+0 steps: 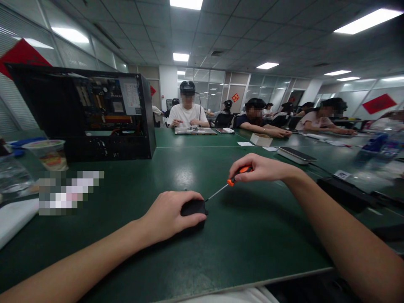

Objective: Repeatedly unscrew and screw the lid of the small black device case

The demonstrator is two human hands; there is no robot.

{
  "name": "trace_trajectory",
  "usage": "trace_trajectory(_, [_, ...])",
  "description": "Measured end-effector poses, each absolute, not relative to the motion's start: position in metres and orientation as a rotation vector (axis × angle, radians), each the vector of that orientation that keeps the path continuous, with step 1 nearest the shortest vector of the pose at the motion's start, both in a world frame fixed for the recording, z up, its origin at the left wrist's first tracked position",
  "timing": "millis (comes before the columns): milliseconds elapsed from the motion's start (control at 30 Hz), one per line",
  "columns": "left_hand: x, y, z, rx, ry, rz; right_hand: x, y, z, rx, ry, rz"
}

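A small black boxy object (194, 208) lies on the green table, its exact kind hard to make out. My left hand (172, 212) grips it from the left, thumb and fingers on its near and far sides. In my right hand (254, 168) is a screwdriver (232, 182) with an orange and black handle. Its thin metal shaft slants down to the left, and the tip is at the right edge of the black object. Whether the tip touches it or sits just beside it, I cannot tell. My left palm hides part of the object.
An opened black computer case (148, 126) stands at the back left, with a plastic cup (52, 153) before it. To the right are a small open box (261, 139), a dark-topped white device (296, 155) and a black adapter (342, 193). Co-workers sit across the table.
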State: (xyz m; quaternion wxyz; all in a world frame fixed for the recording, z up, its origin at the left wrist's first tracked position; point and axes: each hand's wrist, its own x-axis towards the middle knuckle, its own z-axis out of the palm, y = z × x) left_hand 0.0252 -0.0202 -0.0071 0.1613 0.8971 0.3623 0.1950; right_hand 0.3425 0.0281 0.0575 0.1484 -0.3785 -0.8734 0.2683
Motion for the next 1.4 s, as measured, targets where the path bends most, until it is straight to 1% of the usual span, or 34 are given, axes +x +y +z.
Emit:
trace_trajectory(167, [0.026,-0.021,-0.006,2.564,1.026,0.545,0.337,0.028,0.054,-1.064,-2.533,0.811])
trace_trajectory(333, [0.027,-0.021,-0.004,2.559,1.012,0.540,0.313,0.031,0.033,-1.042,-2.568,0.927])
trace_trajectory(467, [0.025,-0.020,-0.004,2.548,0.985,0.565,0.304,0.036,0.019,-1.099,-2.602,0.911])
trace_trajectory(833, [0.017,-0.017,-0.007,2.503,1.106,0.621,0.313,0.050,0.009,-1.173,-2.703,0.561])
trace_trajectory(1000, [0.014,-0.016,-0.009,2.489,1.074,0.627,0.304,0.049,0.002,-1.122,-2.693,0.433])
trace_trajectory(1167, [0.015,-0.017,-0.011,2.541,1.042,0.613,0.300,0.047,0.003,-0.995,-2.764,0.196])
trace_trajectory(1400, [0.017,-0.016,-0.013,2.560,1.032,0.617,0.328,0.063,0.011,-1.075,-2.659,0.120])
